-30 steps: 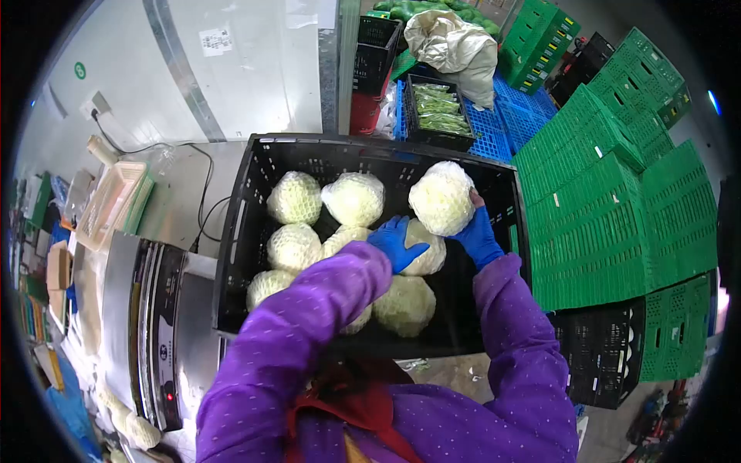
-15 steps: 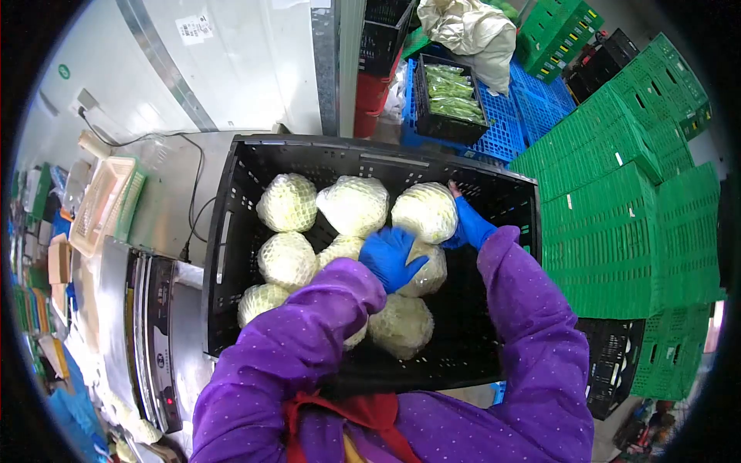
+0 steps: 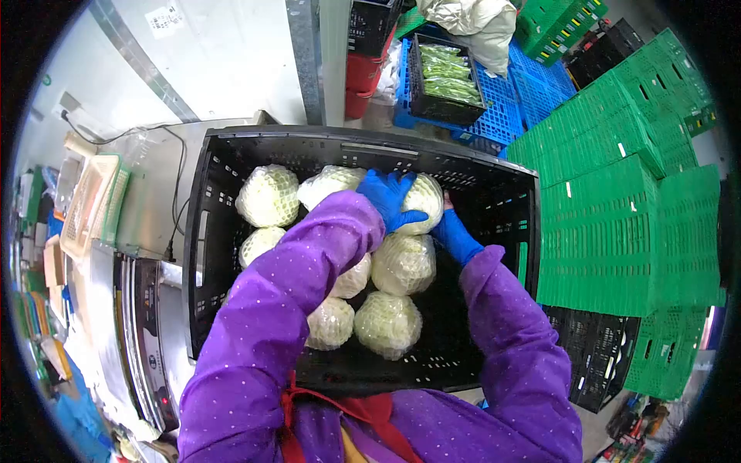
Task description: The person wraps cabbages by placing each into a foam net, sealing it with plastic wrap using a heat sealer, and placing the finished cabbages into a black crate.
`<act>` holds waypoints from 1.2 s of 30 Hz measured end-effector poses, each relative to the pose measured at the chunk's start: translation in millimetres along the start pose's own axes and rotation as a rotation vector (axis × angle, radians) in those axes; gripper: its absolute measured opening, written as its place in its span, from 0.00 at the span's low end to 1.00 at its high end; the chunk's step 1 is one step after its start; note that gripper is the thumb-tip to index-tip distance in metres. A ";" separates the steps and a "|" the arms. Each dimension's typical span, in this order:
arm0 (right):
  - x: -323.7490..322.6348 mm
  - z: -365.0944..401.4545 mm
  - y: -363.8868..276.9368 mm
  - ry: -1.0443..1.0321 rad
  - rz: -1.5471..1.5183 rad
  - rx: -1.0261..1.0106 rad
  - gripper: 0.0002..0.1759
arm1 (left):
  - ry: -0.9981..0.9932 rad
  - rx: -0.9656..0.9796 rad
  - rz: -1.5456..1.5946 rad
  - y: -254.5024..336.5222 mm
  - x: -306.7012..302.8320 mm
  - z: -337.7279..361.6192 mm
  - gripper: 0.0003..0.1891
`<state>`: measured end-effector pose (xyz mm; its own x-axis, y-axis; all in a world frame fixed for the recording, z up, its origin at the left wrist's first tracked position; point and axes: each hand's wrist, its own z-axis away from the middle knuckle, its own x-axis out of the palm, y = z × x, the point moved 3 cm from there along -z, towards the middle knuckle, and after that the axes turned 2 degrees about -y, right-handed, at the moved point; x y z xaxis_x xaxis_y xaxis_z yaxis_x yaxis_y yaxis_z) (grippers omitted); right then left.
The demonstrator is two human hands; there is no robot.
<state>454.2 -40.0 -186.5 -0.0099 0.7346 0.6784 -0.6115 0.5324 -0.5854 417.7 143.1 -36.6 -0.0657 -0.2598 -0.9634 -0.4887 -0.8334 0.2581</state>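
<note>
A black plastic crate (image 3: 471, 347) holds several pale, round cabbages, each in a white net and clear film. At its far side, one cabbage (image 3: 423, 202) is between my two blue-gloved hands. My left hand (image 3: 390, 202) lies over its left side, fingers bent round the top and thumb across the front. From the right, my right hand (image 3: 457, 235) presses on it; most of those fingers are hidden behind it. Just below sits another cabbage (image 3: 404, 264), and a nearer cabbage (image 3: 388, 324) rests on the crate floor. My left sleeve covers part of the left rows.
Stacked green crates (image 3: 594, 239) stand close on the right. Beyond the black crate, a smaller black crate (image 3: 448, 114) of bagged green vegetables sits on blue pallets (image 3: 498, 92). On the left are a metal-edged machine (image 3: 150, 339), a cream basket (image 3: 89, 201) and a cable (image 3: 182, 166).
My left hand has moved up from the middle cabbages onto the far-right one. My right hand has shifted slightly left and down, still at that cabbage. The camera view has shifted a little.
</note>
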 end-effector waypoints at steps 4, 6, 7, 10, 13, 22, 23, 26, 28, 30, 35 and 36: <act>6.5 21.2 4.7 0.045 0.152 -0.042 0.35 | 0.075 0.024 0.047 -6.1 1.7 4.9 0.47; 13.4 25.6 5.5 0.061 0.268 -0.056 0.34 | 0.091 0.021 0.064 -6.7 10.5 1.8 0.47; 17.4 29.8 5.2 0.058 0.321 -0.054 0.34 | 0.190 0.054 0.193 -8.9 8.8 -3.5 0.48; 28.4 38.5 1.2 0.033 0.485 -0.042 0.32 | 0.256 0.076 0.247 8.5 8.2 0.7 0.44; 50.4 34.1 -17.7 0.006 0.625 -0.062 0.31 | 0.189 0.070 0.179 21.7 0.5 13.6 0.40; 239.8 37.4 -39.6 -0.315 0.992 -0.236 0.27 | 0.118 -0.120 0.283 -58.0 -180.9 162.2 0.28; 265.8 45.4 -33.2 -0.423 1.003 -0.237 0.27 | 0.118 -0.257 0.429 -71.6 -207.7 204.3 0.29; 346.6 73.1 28.0 -0.877 0.996 -0.094 0.25 | 0.919 -0.366 0.932 -74.9 -256.4 413.5 0.24; 427.4 136.8 119.8 -1.009 1.118 -0.074 0.23 | 1.453 -0.391 0.973 -93.5 -236.1 559.6 0.21; 506.2 205.5 229.1 -1.120 1.190 0.047 0.21 | 1.947 -0.660 0.853 -65.8 -204.5 714.7 0.17; 659.2 329.1 501.7 -1.576 1.023 0.477 0.20 | 2.396 -1.355 0.870 -29.8 -50.2 945.6 0.40; 685.4 344.4 558.5 -1.564 0.890 0.653 0.24 | 2.419 -1.437 0.944 -29.7 -36.9 966.5 0.43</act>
<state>-166.6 616.0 104.4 -0.8146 -0.5110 0.2746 -0.1841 -0.2211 -0.9577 -406.2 648.8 -78.5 0.7786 0.5242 0.3448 -0.4830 0.1500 0.8626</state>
